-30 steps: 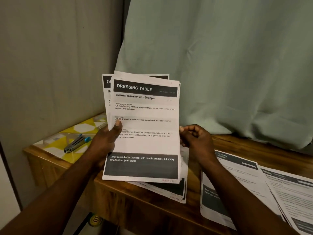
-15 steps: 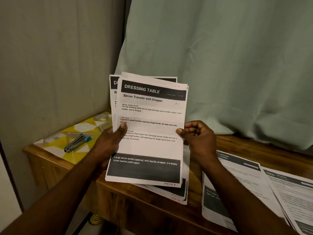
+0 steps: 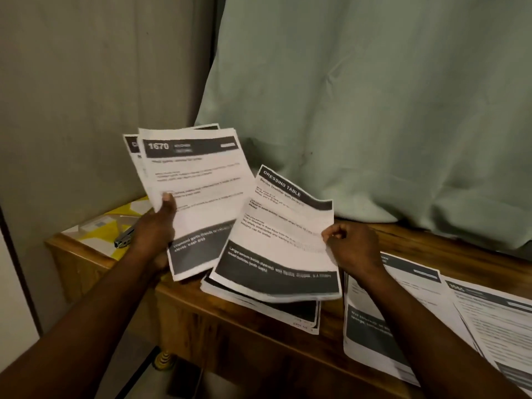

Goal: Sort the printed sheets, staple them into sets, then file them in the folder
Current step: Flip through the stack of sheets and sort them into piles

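Observation:
My left hand [image 3: 157,228] grips a fanned stack of printed sheets [image 3: 195,191] upright, thumb on the front; the top page is headed "1670". My right hand [image 3: 354,249] pinches the right edge of a single sheet headed "DRESSING TABLE" [image 3: 276,240], tilted and low over a pile of sheets [image 3: 288,312] lying on the wooden table [image 3: 259,349]. A stapler [image 3: 124,239] lies on a yellow patterned folder [image 3: 112,223] at the table's left end, partly hidden behind my left wrist.
More printed sheets [image 3: 403,312] lie spread on the table at the right, overlapping toward the right edge. A pale green curtain [image 3: 374,110] hangs behind the table, and a grey wall [image 3: 86,96] closes the left side.
My right hand has pulled the "DRESSING TABLE" sheet off the stack and carried it down and right over the table pile. The "1670" page now tops the stack in my left hand.

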